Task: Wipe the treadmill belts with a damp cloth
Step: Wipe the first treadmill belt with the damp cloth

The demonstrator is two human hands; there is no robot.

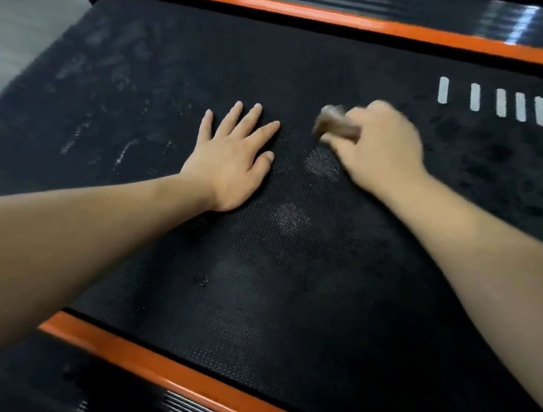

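Orange trim strips: two. The near orange strip (183,378) borders the belt's closest edge, with a ribbed black side rail (193,411) just outside it.

Treadmill belt (289,289): one, black, dimpled texture, pale dusty smudges across its left and middle.

Bare forearms: two, both reaching over the belt.

Left hand (231,163): one, released, palm flat on the belt, five fingers straight and spread.

Right hand (380,149): one, blurred, fingers curled round a cloth.

Cloth (336,124): one, brownish, bunched, sticking out of the right hand's grasp low over the belt's middle, near the left hand's fingertips.

White dash marks (520,107): six, in a row on the belt at the right.

Far orange strip (313,10): along the belt's far edge.

Grey floor (17,19): far left.
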